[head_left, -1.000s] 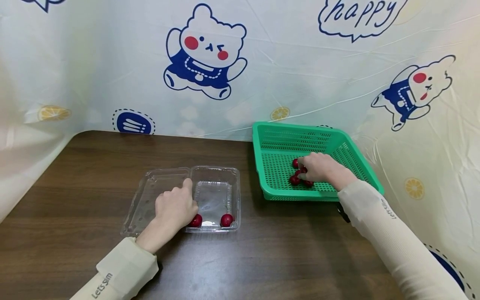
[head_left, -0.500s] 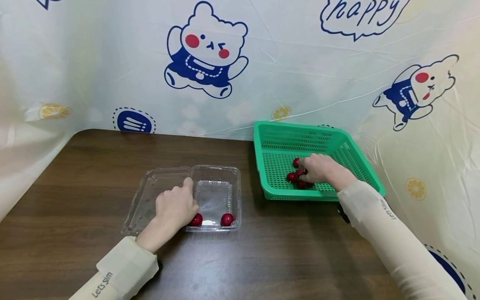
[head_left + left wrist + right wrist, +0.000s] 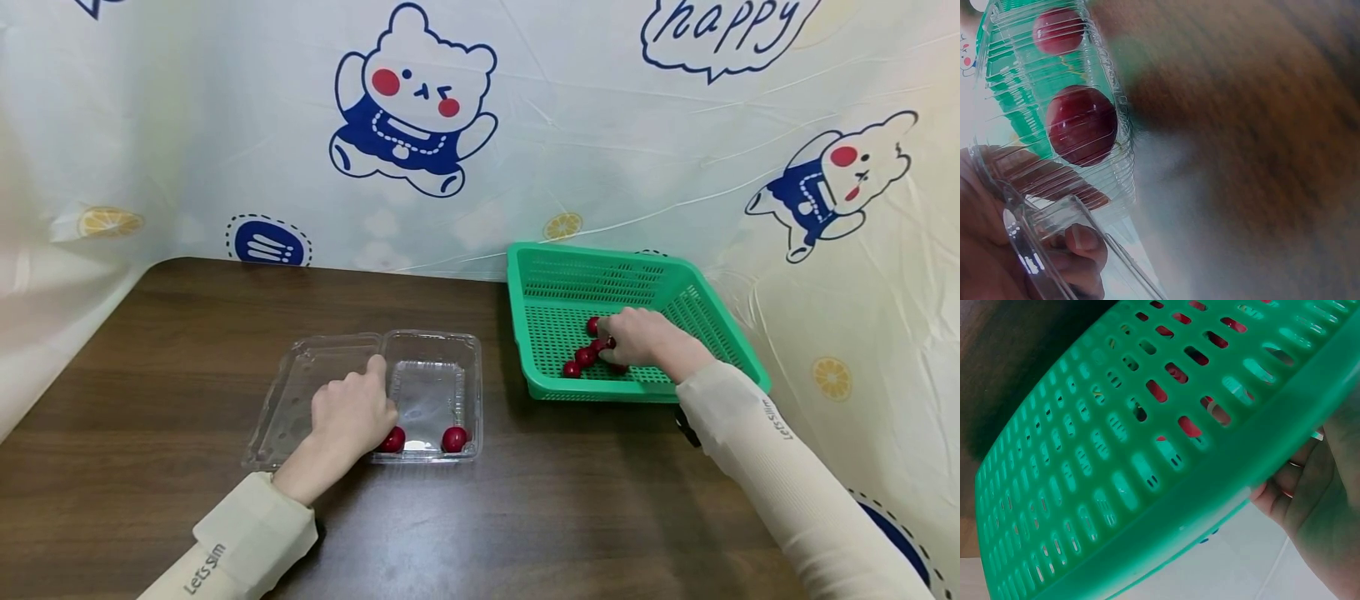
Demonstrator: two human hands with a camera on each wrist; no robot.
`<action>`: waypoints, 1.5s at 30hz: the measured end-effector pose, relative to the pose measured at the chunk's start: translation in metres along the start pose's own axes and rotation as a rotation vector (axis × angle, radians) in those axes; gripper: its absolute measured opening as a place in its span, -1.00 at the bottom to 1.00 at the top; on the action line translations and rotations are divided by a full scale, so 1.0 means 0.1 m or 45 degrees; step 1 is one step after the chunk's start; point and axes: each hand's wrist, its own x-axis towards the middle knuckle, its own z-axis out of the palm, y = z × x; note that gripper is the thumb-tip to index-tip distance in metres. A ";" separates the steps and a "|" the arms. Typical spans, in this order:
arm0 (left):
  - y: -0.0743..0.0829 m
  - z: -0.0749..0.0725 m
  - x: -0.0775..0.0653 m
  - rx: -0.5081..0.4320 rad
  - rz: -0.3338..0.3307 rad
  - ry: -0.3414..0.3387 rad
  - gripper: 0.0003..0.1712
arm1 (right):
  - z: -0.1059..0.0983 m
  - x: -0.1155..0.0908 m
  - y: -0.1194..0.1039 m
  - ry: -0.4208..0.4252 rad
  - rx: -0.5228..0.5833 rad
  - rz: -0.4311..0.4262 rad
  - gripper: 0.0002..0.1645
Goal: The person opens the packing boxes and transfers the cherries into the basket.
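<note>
My left hand (image 3: 352,412) grips the clear plastic clamshell box (image 3: 470,392) by its hinge side. In the left wrist view, curled fingers (image 3: 1085,240) show by the lid and the thumb lies behind the ribbed wall. Two cherries sit in the box's near corners, one cherry (image 3: 453,439) at the right and another cherry (image 3: 392,440) partly behind the hand. My right hand (image 3: 641,333) reaches into the green basket (image 3: 547,383), a dark red cherry (image 3: 611,342) between its thumb and index finger. Several loose cherries (image 3: 586,357) lie around those fingertips.
The brown wooden table (image 3: 465,525) carries the box left of centre and the basket at the back right. A printed curtain (image 3: 600,125) hangs behind the table and along its sides. Through the basket's slots, red cherries (image 3: 1175,372) show in the right wrist view.
In the basket, cherries have rolled left and toward the near side, one ending near the front wall. Both hands have stayed almost in place.
</note>
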 end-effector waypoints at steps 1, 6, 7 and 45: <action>0.00 0.00 0.00 0.001 0.001 0.002 -0.72 | 0.00 0.00 0.00 -0.001 0.002 0.006 -0.67; 0.00 0.00 0.00 0.001 0.003 0.003 -0.72 | -0.03 -0.01 -0.01 0.008 0.012 0.011 -0.63; 0.00 0.00 0.00 -0.001 0.004 0.006 -0.72 | -0.04 -0.01 -0.01 0.012 0.011 0.012 -0.62; 0.00 -0.01 0.00 -0.008 -0.008 -0.001 -0.73 | -0.50 0.02 -0.33 0.259 0.104 -0.128 -0.64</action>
